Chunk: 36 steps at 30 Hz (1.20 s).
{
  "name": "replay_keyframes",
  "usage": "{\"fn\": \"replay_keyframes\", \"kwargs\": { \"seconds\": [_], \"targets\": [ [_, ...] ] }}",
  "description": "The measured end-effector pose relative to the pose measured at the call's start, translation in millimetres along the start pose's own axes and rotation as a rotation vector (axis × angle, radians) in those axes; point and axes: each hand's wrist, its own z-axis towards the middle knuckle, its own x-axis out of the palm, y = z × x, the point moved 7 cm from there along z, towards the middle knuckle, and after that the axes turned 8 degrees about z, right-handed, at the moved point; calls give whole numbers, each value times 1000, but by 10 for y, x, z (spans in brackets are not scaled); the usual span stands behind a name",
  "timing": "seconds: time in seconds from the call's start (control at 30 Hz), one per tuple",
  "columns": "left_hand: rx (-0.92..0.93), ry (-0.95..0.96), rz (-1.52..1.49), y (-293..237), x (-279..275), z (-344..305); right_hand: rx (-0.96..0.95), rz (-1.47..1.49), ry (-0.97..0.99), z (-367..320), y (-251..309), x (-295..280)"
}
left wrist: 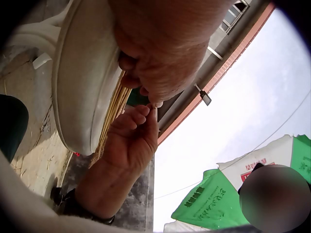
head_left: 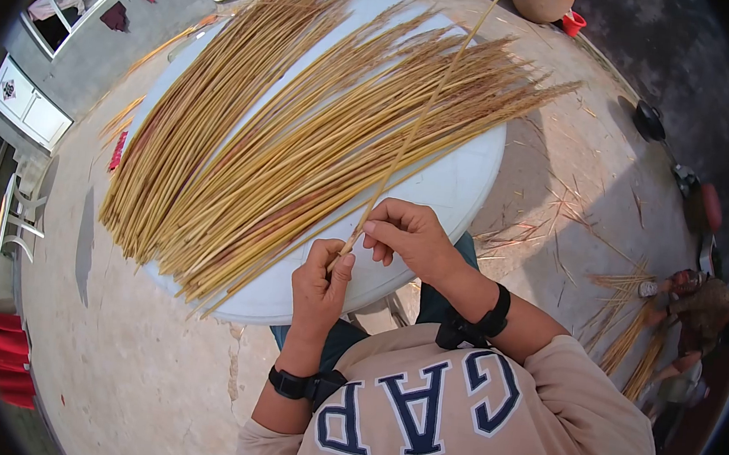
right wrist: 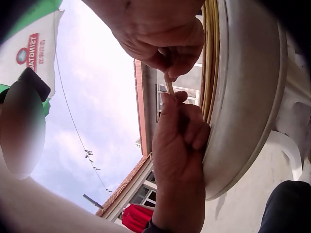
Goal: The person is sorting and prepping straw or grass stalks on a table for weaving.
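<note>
One long dry grass stalk (head_left: 410,140) slants up from the hands across the table, its thin far end passing out of the top of the head view. My left hand (head_left: 318,286) grips it close to its lower end, the thumb laid along it. Just above, my right hand (head_left: 411,238) pinches the same stalk between thumb and forefinger. From the right wrist view, a short pale piece of the stalk (right wrist: 168,83) shows between the fingertips of both hands. Many similar feathery-topped stalks (head_left: 300,170) lie side by side on the white round table (head_left: 464,184) beyond the hands.
Another person (head_left: 699,313) crouches at the right beside bundles of stalks (head_left: 631,346) on the ground. Loose bits of straw (head_left: 556,214) litter the concrete right of the table. A white plastic chair (head_left: 23,215) stands at the left, a large clay pot (head_left: 540,0) at the back.
</note>
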Motion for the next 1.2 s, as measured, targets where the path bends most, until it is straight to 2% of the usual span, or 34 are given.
{"fn": "replay_keyframes", "kwargs": {
  "seconds": [0.07, 0.13, 0.23, 0.37, 0.43, 0.5, 0.77, 0.83, 0.87, 0.93, 0.97, 1.03, 1.07, 1.13, 1.2],
  "targets": [
    [38, -54, -1, -27, -36, -6, -11, -14, -11, -10, 17, 1],
    [12, 35, 69, -34, -4, -4, -25, -29, -24, -22, 26, -7],
    [15, 41, 132, -40, 15, -20, -66, -118, -52, -47, 24, -21],
    [6, 46, 100, -45, 17, -12, -240, -198, -74, -73, 80, 4],
    [-94, 21, 1, 15, -16, 5, -306, -257, -72, -115, 112, 71],
    [-87, 32, -21, 47, -20, 11, -507, -414, 120, -242, 246, 341],
    [-67, 66, -222, 129, -2, -19, -313, -290, 298, -165, 214, 244],
    [-101, 106, -244, 130, 4, -23, -13, -23, 254, -128, 46, 154],
    [-104, 100, -244, 132, -7, -25, -10, -25, 259, -119, 22, 147],
    [-87, 113, -260, 114, -3, -26, -150, -238, 454, -156, 30, 260],
    [-88, 113, -262, 106, -16, -23, -149, -238, 454, -158, 32, 267],
    [-201, 79, -493, 162, -52, -21, -76, -253, 570, -212, -1, 351],
    [-202, 79, -494, 171, -52, -16, -75, -254, 570, -225, 24, 356],
    [-221, 53, -499, 202, -67, -13, 51, -349, 791, -346, -57, 466],
    [-206, 80, -485, 175, -51, -6, 68, -351, 755, -306, -45, 424]
  ]
}}
